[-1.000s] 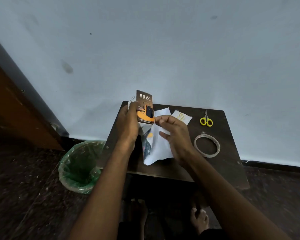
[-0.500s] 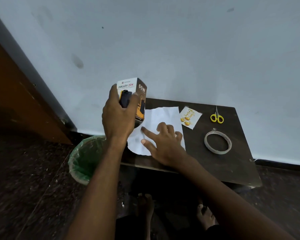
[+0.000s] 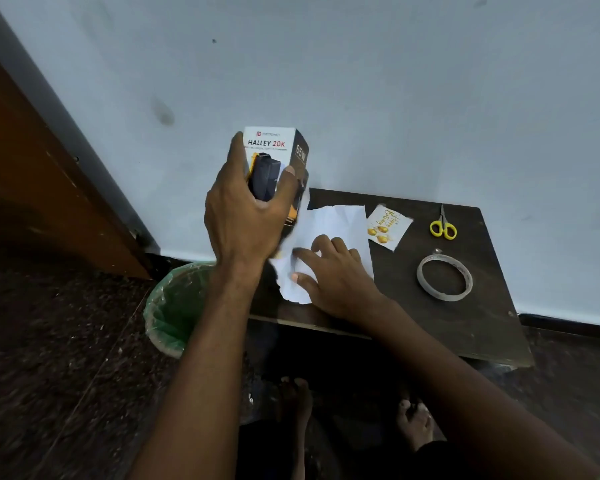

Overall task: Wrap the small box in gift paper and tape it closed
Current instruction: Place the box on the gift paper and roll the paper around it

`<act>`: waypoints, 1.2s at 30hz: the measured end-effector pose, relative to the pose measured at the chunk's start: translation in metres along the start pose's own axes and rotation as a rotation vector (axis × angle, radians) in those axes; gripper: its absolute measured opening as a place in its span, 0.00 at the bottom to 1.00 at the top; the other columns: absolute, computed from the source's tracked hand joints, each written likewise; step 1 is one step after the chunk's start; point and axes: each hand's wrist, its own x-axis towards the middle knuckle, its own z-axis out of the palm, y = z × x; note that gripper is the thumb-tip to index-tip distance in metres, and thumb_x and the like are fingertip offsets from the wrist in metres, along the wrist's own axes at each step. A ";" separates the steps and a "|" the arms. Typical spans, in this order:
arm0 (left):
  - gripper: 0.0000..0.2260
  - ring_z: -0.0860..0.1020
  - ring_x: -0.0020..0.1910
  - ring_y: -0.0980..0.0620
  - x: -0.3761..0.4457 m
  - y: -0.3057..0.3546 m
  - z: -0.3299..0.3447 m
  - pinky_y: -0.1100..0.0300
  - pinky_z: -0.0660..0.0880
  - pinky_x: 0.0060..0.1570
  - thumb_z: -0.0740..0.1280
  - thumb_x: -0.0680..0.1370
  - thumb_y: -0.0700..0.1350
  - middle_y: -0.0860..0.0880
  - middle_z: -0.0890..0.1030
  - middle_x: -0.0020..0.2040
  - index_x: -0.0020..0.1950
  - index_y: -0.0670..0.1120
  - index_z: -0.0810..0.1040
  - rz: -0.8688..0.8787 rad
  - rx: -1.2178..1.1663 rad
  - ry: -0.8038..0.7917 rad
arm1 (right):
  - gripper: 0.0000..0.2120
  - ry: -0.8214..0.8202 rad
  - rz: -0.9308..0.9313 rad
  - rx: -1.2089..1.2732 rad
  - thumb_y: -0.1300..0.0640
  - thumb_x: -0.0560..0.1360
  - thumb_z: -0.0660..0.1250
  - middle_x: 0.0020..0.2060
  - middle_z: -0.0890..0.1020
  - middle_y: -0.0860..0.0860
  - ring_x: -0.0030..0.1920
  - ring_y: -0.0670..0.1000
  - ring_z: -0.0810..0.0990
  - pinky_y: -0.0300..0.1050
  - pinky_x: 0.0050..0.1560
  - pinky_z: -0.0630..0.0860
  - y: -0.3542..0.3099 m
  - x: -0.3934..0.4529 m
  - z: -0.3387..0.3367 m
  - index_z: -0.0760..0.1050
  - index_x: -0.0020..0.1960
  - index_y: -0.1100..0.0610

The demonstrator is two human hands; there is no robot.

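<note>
Box held up, paper pinned flat

The left hand (image 3: 246, 216) grips the upright power-bank box (image 3: 274, 150) above the table's (image 3: 465, 327) left edge; the right hand (image 3: 333, 271), fingers spread, presses the white paper (image 3: 336, 221) just right of it.

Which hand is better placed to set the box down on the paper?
Left. The left hand already grips the box above the paper; the right hand presses the paper flat.

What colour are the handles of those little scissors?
Bright yellow handles on the scissors, seen in the head view.
</note>
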 end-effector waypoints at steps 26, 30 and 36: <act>0.35 0.82 0.60 0.53 -0.013 0.006 0.005 0.50 0.82 0.57 0.68 0.76 0.66 0.57 0.83 0.65 0.81 0.55 0.67 0.091 -0.022 -0.164 | 0.28 -0.030 0.096 -0.102 0.40 0.86 0.50 0.85 0.49 0.54 0.84 0.61 0.49 0.69 0.79 0.53 -0.015 0.001 0.022 0.55 0.82 0.49; 0.31 0.82 0.60 0.49 -0.023 -0.004 0.021 0.46 0.81 0.58 0.65 0.73 0.72 0.58 0.84 0.60 0.72 0.59 0.74 -0.139 0.068 -0.327 | 0.14 0.059 0.193 0.281 0.55 0.84 0.60 0.65 0.79 0.57 0.67 0.60 0.76 0.57 0.68 0.71 -0.001 0.004 0.004 0.73 0.66 0.57; 0.28 0.81 0.61 0.50 -0.035 -0.015 0.034 0.53 0.77 0.56 0.75 0.73 0.68 0.58 0.84 0.63 0.69 0.58 0.77 -0.244 0.080 -0.426 | 0.16 0.305 0.490 1.274 0.58 0.86 0.55 0.49 0.88 0.53 0.51 0.49 0.87 0.42 0.53 0.80 0.020 0.003 -0.026 0.81 0.58 0.52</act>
